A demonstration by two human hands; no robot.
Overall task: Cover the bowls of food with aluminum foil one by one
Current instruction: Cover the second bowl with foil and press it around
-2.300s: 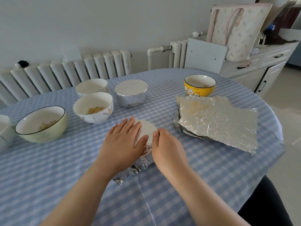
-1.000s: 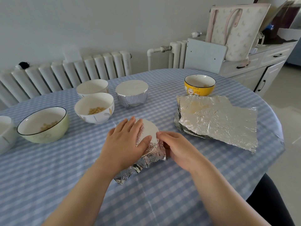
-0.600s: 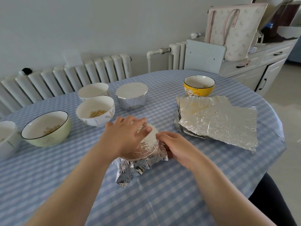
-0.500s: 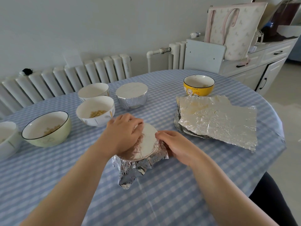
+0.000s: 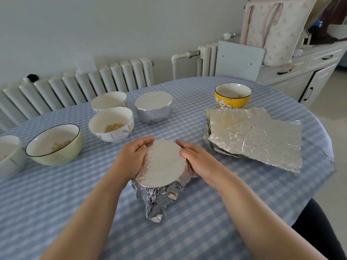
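From the head camera, the bowl being wrapped (image 5: pixel 163 164) sits on the table (image 5: pixel 56 212) right in front of the person. A moment ago the left hand (image 5: pixel 131 156) lay flat on top of the foil. Now it has slid off to the left side, and the shiny round top shows all the way across. The right hand (image 5: pixel 195 158) has come up from low on the side to the right rim. Both hands cup the bowl, fingers bent round the foil and pressing it in. That looks like the top is smooth now, and only the sides need squeezing.

A loose foil flap (image 5: pixel 154 209) hangs down at the front and lies on the cloth. It probably needs tucking in next.

One covered bowl (image 5: pixel 153 106) sits further back. The white bowl with food (image 5: pixel 111 123), the white bowl behind it (image 5: pixel 109 101), the green bowl (image 5: pixel 54 144) and the yellow bowl (image 5: pixel 232 95) are all uncovered.

The foil sheets (image 5: pixel 253 136) lie near the right hand, close to the table's right edge. There is open cloth near the person, so the flap can be folded without bumping anything.
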